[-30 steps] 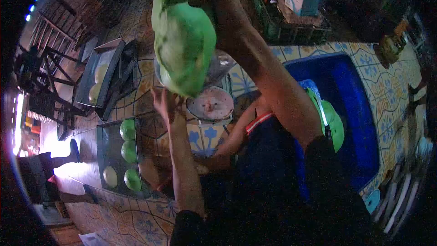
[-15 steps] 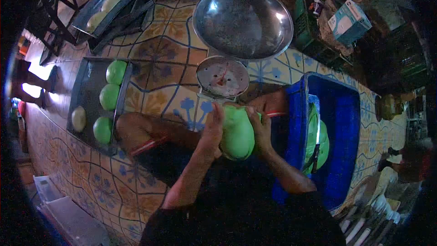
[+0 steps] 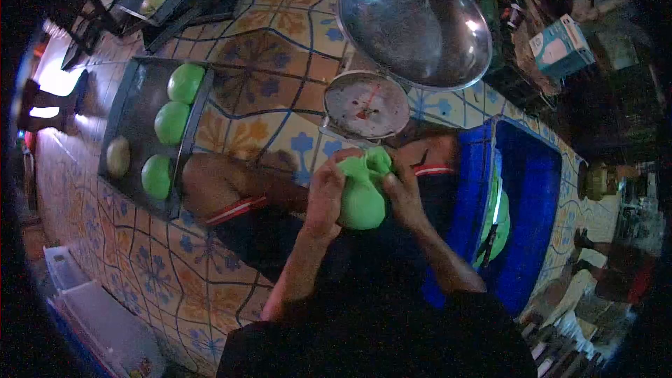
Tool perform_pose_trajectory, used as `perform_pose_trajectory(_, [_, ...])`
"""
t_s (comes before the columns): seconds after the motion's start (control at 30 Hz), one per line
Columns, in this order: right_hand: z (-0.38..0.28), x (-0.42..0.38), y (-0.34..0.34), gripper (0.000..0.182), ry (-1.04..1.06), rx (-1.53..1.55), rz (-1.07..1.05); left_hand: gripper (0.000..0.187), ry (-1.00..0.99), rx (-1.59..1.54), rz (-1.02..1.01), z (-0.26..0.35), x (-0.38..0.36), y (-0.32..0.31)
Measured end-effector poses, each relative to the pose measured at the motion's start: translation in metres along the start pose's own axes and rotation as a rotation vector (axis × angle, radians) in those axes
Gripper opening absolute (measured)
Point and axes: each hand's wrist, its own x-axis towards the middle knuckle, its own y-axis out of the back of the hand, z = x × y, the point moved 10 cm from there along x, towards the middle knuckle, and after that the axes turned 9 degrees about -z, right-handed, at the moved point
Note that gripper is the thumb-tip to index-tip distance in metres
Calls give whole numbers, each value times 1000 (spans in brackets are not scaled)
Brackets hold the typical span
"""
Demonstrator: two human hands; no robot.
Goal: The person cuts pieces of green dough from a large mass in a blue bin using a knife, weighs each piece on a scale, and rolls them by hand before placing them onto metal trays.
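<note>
Between my hands is a green plastic bag wrapped tightly round a rounded lump, held over my lap. Its gathered top sticks up in loose folds, with what looks like a loop on the right. My left hand is closed on the bag's upper left side. On the right, my right hand pinches the gathered plastic. The lump itself is hidden inside the bag. Just beyond my hands stands a dial scale with a large round metal pan.
Left of me, a dark tray holds several green wrapped balls and one pale ball. To my right is a blue crate with green plastic bags and a knife-like tool. A light-blue box sits at the far right.
The bag's top now stands up in gathered folds and a loop, where a smooth bulge faced me before. My fingers have shifted up to those folds. The whole view has moved slightly.
</note>
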Motion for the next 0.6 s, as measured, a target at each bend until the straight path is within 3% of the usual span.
perform_pose_trajectory(0.1, [39, -7, 24, 41, -414, 89, 33, 55, -144, -185, 110, 5, 12, 28])
perform_pose_trajectory(0.13, [16, -3, 20, 41, -474, 92, -19, 61, -294, 87, 210, 18, 6, 47])
perform_pose_trajectory(0.2, [15, -11, -2, 44, -580, 298, -41, 57, -59, 52, 84, -20, 10, 59])
perform_pose_trajectory(0.23, [18, -11, -9, 45, -616, 394, -62, 52, -56, 132, 51, -38, 7, 70])
perform_pose_trajectory(0.3, [11, 2, -2, 65, -347, 464, -197, 46, -59, 291, -12, -62, 3, 72])
perform_pose_trajectory(0.37, [-37, -5, 29, 73, 137, -141, -261, 43, 41, -563, -100, -72, -8, 31])
perform_pose_trajectory(0.43, [-46, -15, 37, 59, 231, -375, -170, 41, -104, 152, 42, -38, -12, -4])
perform_pose_trajectory(0.47, [-34, -19, 41, 54, 207, -286, -137, 42, -38, 325, 92, -48, -3, 0])
perform_pose_trajectory(0.5, [-26, -21, 48, 48, 185, -196, -101, 49, 42, 265, 58, -66, 12, 18])
perform_pose_trajectory(0.53, [-8, -20, 63, 33, -95, -90, -47, 57, 124, 207, 28, -84, 26, 35])
perform_pose_trajectory(0.6, [-7, -24, 73, 27, -245, 188, 39, 59, -9, 47, -91, -60, 30, 1])
